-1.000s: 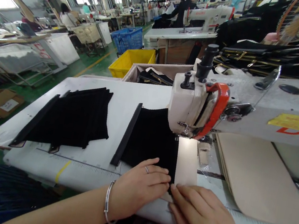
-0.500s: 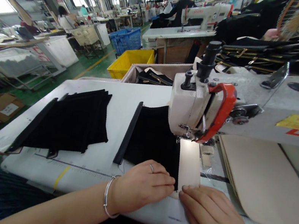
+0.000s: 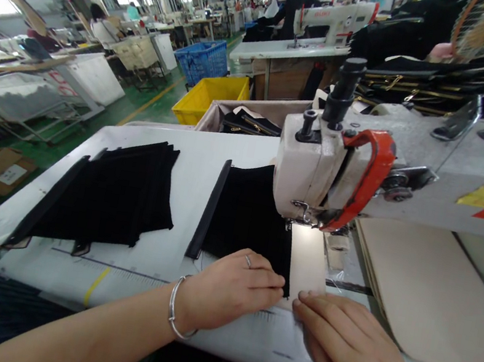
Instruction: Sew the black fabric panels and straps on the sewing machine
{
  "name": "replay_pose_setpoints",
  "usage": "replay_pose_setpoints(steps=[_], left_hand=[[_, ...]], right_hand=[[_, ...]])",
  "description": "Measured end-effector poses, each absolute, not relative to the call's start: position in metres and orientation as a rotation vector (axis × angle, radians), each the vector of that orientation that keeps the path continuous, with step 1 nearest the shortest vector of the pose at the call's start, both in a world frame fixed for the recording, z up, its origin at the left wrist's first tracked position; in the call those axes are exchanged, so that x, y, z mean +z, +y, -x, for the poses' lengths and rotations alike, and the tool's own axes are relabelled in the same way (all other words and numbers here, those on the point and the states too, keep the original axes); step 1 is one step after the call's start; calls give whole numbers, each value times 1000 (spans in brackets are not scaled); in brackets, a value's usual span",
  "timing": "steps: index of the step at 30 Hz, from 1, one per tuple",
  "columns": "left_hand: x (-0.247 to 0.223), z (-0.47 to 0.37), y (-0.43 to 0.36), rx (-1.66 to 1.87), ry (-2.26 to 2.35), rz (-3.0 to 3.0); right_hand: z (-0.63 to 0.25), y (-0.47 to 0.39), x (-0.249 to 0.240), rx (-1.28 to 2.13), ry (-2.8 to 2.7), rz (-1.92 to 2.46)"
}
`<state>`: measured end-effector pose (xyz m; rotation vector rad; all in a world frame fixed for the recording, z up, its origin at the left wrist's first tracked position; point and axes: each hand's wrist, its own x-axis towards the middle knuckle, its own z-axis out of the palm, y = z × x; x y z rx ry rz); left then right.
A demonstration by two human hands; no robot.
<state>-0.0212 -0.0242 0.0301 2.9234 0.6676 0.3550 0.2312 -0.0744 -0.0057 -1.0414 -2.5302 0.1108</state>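
A black fabric panel [image 3: 244, 219] with a dark strip along its left edge lies under the head of a sewing machine [image 3: 303, 167]. My left hand [image 3: 236, 289] rests flat on the panel's near right corner, fingers stretched toward its edge. Along that right edge runs a beige strip [image 3: 308, 261], which passes beneath the presser foot [image 3: 289, 224]. My right hand [image 3: 349, 343] lies with extended fingers on the near end of the strip, fingertips close to those of the left. Part of the panel is hidden behind the machine head.
A stack of black panels [image 3: 103, 194] sits at the left of the white table [image 3: 196, 173]. Beige sheets [image 3: 429, 289] are piled to the right of the needle. Beyond the table stand a yellow crate [image 3: 212, 98], a blue basket [image 3: 202, 61] and another sewing machine [image 3: 330, 22].
The black panel and the beige strip have slid slightly away from me under the machine head. Both hands have moved forward a little with them.
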Motion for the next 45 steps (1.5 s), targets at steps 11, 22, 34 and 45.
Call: replay_pose_setpoints(steps=[11,22,34,45], left_hand=[[22,21,2,348,728,-2963],[17,18,33,385,763,-2972],[13,14,58,516,900,-2965],[9,14,64,552,952,-2866]], right_hand=[[-231,-49,-2,51,-2509,1097],[-228,-26,1,3,-2534,1187],[-221,-4,-1,-60,-2574,1292],[-217,-3,-1,-72,-2570,1340]])
